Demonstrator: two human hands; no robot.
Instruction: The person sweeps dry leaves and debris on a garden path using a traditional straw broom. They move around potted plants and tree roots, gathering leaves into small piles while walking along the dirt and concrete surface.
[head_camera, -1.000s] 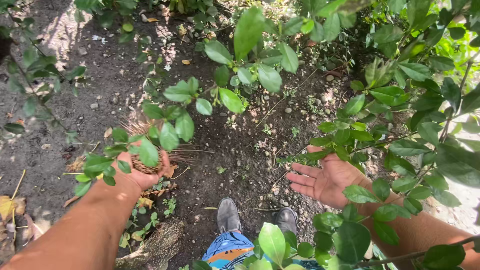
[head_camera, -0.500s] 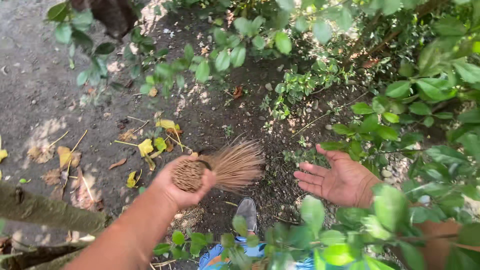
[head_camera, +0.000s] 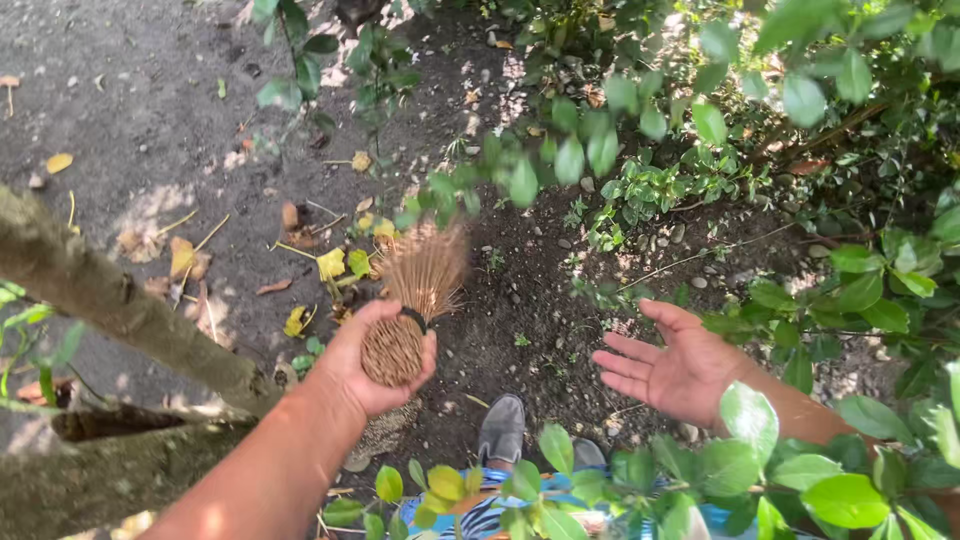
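A stick broom (head_camera: 415, 305) is gripped at its bound end by the left hand (head_camera: 365, 365), bristles fanned over the dirt ground (head_camera: 520, 290) beside yellow fallen leaves (head_camera: 330, 265). The right hand (head_camera: 680, 370) is held open and empty. Sweeping appears under way; a stroke toward the leaves seems called for.
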